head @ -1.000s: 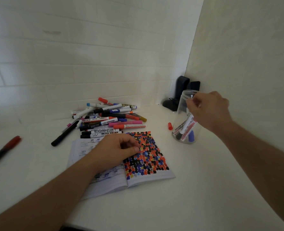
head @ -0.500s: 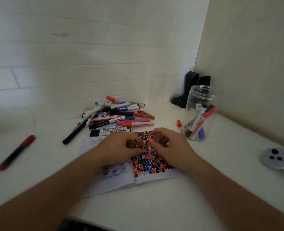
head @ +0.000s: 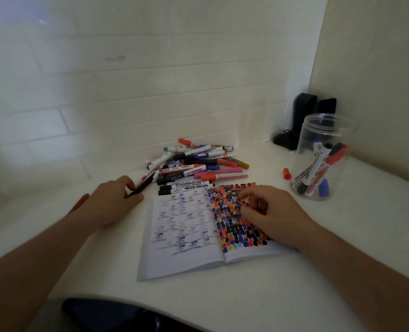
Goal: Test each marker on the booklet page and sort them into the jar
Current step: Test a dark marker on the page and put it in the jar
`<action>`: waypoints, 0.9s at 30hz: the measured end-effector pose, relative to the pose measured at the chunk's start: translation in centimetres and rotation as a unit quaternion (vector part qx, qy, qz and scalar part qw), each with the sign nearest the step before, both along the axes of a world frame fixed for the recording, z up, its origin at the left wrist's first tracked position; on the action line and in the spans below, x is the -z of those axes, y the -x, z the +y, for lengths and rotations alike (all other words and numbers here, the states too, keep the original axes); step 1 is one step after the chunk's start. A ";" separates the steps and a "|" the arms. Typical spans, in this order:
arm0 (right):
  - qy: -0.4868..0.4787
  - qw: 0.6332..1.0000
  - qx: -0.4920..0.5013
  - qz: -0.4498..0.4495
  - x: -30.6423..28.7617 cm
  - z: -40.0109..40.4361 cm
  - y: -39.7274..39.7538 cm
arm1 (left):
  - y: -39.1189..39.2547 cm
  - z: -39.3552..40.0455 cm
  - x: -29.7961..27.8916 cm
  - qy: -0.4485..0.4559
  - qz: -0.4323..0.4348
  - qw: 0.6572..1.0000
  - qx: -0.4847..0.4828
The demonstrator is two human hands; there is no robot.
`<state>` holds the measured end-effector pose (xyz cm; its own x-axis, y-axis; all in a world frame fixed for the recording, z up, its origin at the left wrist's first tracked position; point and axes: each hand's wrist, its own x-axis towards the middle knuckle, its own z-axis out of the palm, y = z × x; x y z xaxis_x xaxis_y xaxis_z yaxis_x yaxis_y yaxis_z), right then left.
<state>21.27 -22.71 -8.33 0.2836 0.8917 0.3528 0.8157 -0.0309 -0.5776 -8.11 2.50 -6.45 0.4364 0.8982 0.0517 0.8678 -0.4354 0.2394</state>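
An open booklet [head: 179, 231] lies on the white table; its right page is covered with coloured test marks. My right hand [head: 273, 213] rests on that page with its fingers curled, and I see nothing in it. A pile of markers [head: 198, 164] lies behind the booklet. My left hand [head: 112, 202], left of the booklet, pinches the near end of a black marker [head: 144, 184] at the pile's left edge. The clear jar [head: 328, 122] stands at the right with several markers inside.
A loose red cap [head: 286, 174] lies between the pile and the jar. A red marker [head: 81, 201] shows partly from behind my left hand. Two black objects [head: 303, 116] stand in the corner behind the jar. A dark object [head: 107, 316] is at the table's near edge.
My right hand came from the jar's mouth down onto the coloured page. My left hand left the booklet, moved left and took hold of the black marker.
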 end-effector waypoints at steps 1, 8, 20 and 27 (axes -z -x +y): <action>0.000 1.000 0.000 0.001 0.0 0.0 0.0 | 0.2 -0.1 -0.4 0.010 -0.002 1.000 0.004; -0.007 1.000 0.008 0.024 0.0 -0.3 0.0 | 4.1 -2.4 -6.7 0.179 0.052 0.982 0.045; -0.077 0.978 -0.092 0.170 -1.6 -1.9 1.0 | -8.9 -14.2 -2.7 0.120 -0.224 0.908 0.333; -0.065 0.917 -0.105 0.380 -2.2 -2.8 0.9 | -11.9 -15.0 -1.3 0.039 -0.174 0.904 0.388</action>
